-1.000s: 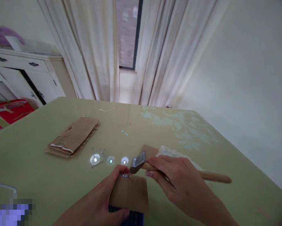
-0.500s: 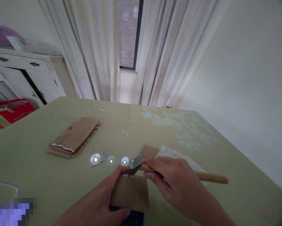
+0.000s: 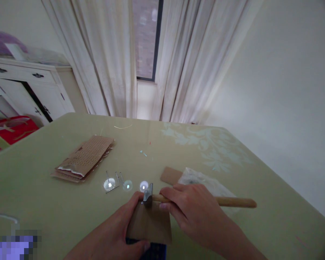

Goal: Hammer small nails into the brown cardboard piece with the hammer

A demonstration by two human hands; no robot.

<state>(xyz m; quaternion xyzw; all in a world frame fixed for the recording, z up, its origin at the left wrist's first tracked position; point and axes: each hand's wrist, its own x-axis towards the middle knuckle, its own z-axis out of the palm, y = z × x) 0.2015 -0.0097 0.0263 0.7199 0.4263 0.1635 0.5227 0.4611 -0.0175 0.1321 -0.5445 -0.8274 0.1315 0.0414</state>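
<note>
Hammer (image 3: pixel 149 196) has been shifted left and lowered; its head is now turned more upright at the board's far edge. Half a second ago several pale dots were seen in a row there; now one dot (image 3: pixel 142 203) is clearly made out left of the head, the others apparently being covered. Hammering at the row seems to be under way; whether the board is touched by the head cannot be told.

Board (image 3: pixel 151 225) has been kept in place, low centre, over a dark blue piece (image 3: pixel 159 251). Both are gripped by the left hand (image 3: pixel 120 222), thumb across the blue piece, index finger at the board's far edge, right beside the hammer head. Handle is wrapped by the right hand (image 3: pixel 193 206), closed fairly near the head, with the butt left sticking out to the right.

Beyond the hands, three discs (image 3: pixel 127 185) are seen, with loose nails (image 3: pixel 117 176) by the left two. Card stack (image 3: pixel 88 155) is set farther left; bag (image 3: pixel 201 179) is partly hidden behind the right hand.
</note>
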